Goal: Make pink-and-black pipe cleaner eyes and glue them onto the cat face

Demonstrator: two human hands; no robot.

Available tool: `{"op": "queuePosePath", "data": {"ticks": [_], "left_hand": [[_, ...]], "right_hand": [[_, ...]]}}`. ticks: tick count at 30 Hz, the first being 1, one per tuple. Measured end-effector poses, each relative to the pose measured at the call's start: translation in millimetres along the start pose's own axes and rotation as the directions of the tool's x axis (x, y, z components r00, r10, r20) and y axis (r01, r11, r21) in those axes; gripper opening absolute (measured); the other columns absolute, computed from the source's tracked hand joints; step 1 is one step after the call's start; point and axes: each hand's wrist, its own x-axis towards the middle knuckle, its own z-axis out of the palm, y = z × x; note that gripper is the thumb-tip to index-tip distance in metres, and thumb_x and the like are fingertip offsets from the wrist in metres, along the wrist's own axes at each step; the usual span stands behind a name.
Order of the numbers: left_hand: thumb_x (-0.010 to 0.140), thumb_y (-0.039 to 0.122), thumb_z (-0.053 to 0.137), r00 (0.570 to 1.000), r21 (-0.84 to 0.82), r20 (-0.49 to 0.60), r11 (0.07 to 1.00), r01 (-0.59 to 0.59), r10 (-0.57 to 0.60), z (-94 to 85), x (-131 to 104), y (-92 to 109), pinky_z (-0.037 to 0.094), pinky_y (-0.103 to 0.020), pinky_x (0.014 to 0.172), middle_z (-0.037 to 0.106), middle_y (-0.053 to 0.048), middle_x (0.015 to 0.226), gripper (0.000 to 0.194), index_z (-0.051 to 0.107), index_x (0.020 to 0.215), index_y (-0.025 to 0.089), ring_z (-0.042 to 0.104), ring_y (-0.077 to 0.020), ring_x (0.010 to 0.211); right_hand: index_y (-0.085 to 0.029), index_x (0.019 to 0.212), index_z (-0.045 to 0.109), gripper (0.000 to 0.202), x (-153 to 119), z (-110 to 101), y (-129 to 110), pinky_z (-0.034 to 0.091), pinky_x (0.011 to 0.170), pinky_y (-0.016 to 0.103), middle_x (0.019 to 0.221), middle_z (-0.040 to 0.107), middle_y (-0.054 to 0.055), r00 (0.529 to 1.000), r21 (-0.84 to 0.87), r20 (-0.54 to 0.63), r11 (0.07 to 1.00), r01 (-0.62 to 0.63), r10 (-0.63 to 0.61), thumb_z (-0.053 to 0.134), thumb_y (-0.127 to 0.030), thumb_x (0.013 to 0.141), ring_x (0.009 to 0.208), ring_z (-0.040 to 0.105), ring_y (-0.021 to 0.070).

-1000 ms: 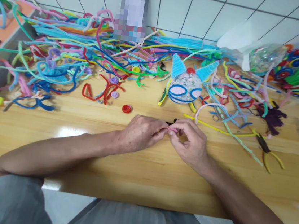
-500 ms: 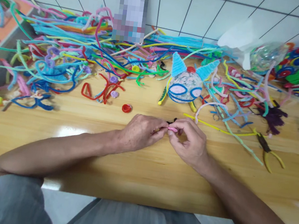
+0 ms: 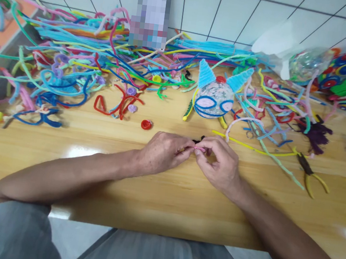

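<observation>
My left hand [image 3: 164, 153] and my right hand [image 3: 218, 162] meet above the table, fingertips almost touching. Both pinch a short pink pipe cleaner piece [image 3: 200, 149], mostly covered by the fingers. A small black fuzzy piece [image 3: 197, 141] shows just behind it; whether the two are joined I cannot tell. Beyond the hands stands a round ball figure [image 3: 217, 93] with light blue pointed ears, blue-rimmed pink eyes and yellow-green legs. To the left of it lies a red coiled pipe cleaner [image 3: 146, 124].
Yellow-handled pliers [image 3: 308, 173] rest at the right beside a yellow pipe cleaner [image 3: 254, 148]. Heaps of coloured pipe cleaners [image 3: 68, 81] spread along the back and left. A purple tassel-like bundle [image 3: 317, 136] and a clear plastic bag [image 3: 310, 64] are at the right.
The pink piece has turned slightly between my fingers and looks thinner now. Both hands stay in the same place.
</observation>
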Motion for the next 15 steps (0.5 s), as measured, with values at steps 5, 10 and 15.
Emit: {"op": "queuePosePath", "data": {"ticks": [5, 10, 15], "left_hand": [[0.098, 0.018, 0.059, 1.000, -0.018, -0.001, 1.000, 0.001, -0.001, -0.5, 0.3, 0.4, 0.048, -0.020, 0.060, 0.079, -0.001, 0.076, 0.018, 0.077, 0.098, 0.017, 0.073, -0.0118, 0.065], [0.097, 0.016, 0.060, 0.999, -0.010, -0.021, 1.000, -0.029, 0.028, -0.6, 0.6, 0.3, 0.047, -0.019, 0.059, 0.078, -0.001, 0.075, 0.017, 0.077, 0.096, 0.016, 0.072, -0.0115, 0.063], [0.097, 0.015, 0.059, 1.000, -0.020, -0.022, 1.000, -0.023, 0.022, 0.0, 1.1, 0.8, 0.047, -0.019, 0.059, 0.078, -0.001, 0.074, 0.018, 0.077, 0.095, 0.016, 0.071, -0.0111, 0.062]], "right_hand": [[-0.026, 0.098, 0.062, 0.020, -0.2, 0.8, -0.4, 0.053, 0.066, 0.032, 0.084, 0.067, 0.001, 1.000, 0.011, 0.001, 1.000, -0.002, 0.002, 0.062, -0.007, 0.092, 0.077, 0.065, 0.0180], [-0.025, 0.099, 0.064, 0.021, 0.2, 0.1, -0.9, 0.053, 0.067, 0.031, 0.083, 0.067, 0.001, 1.000, 0.016, 0.002, 1.000, 0.003, -0.003, 0.062, -0.006, 0.090, 0.077, 0.065, 0.0176], [-0.024, 0.096, 0.064, 0.020, 0.6, -0.2, -0.3, 0.053, 0.066, 0.031, 0.083, 0.065, 0.001, 1.000, 0.018, 0.006, 1.000, -0.001, 0.001, 0.062, -0.006, 0.090, 0.075, 0.064, 0.0171]]}}
